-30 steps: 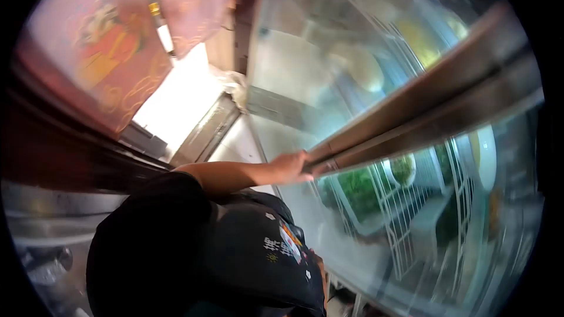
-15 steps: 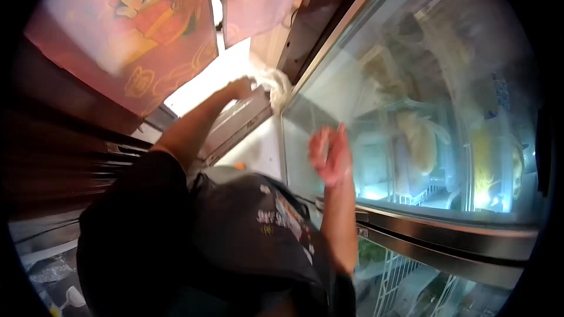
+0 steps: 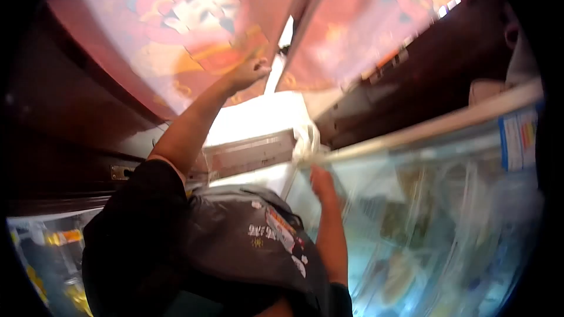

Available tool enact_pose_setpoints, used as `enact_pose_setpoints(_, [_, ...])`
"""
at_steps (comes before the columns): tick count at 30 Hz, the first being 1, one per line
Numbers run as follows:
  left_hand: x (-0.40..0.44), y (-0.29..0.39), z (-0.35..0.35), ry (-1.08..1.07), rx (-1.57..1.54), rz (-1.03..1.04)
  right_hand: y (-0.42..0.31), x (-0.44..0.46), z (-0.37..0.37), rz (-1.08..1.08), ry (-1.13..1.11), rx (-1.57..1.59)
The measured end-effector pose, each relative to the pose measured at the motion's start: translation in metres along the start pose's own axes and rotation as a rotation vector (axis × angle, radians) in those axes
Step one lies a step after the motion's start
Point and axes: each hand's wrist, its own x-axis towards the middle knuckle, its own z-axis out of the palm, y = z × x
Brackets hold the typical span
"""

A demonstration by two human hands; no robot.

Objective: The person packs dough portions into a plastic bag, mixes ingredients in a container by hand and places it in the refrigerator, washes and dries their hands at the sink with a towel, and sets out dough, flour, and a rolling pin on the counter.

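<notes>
My left hand [image 3: 249, 75] is raised in front of a pink printed curtain [image 3: 205, 17], close to the bright slit between its two panels. Its fingers are loosely bent and a little apart, with no object visible in them; whether they touch the cloth I cannot tell. Lower down, my right hand [image 3: 321, 182] hangs beside a glass-fronted display fridge [image 3: 376, 199], smeared by motion so that its fingers do not show clearly. Between the two hands stands a white box-like unit [image 3: 258, 114] with a greyish front panel, and white cloth or plastic hangs at its right corner.
Blurred food packs lie behind the fridge glass on the right. A dark wooden frame [image 3: 405, 76] runs beyond the fridge. Another lit case with yellow items [image 3: 61, 238] is at lower left. My dark apron [image 3: 247, 240] fills the lower middle.
The view has swung, showing more curtain. My left hand has moved from above the white unit up to the curtain slit. My right hand appears lower and its fingers less distinct.
</notes>
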Motion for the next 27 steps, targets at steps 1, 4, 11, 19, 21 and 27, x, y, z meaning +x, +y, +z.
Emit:
enact_pose_setpoints(1, [0.015,0.009,-0.01,0.048,0.025,0.015,0.018,0.018,0.011,0.021,-0.041,0.063])
enact_pose_setpoints(4, [0.026,0.045,-0.039,0.204,-0.015,0.034,-0.049,0.053,-0.015,0.292,-0.371,0.34])
enact_pose_setpoints(11, [0.051,0.054,-0.137,0.784,-0.443,0.003,-0.175,0.153,-0.047,0.089,-0.922,0.803])
enact_pose_setpoints(19, [0.118,0.099,-0.247,0.887,-0.51,0.4,-0.294,0.334,-0.06,0.222,-0.876,1.034])
enact_pose_setpoints(21, [0.135,0.112,-0.273,0.955,-0.495,0.477,-0.315,0.366,-0.073,0.197,-0.904,1.143])
enact_pose_setpoints(27, [0.176,0.152,-0.299,1.189,-0.361,0.666,-0.282,0.467,-0.139,0.221,-0.938,1.448])
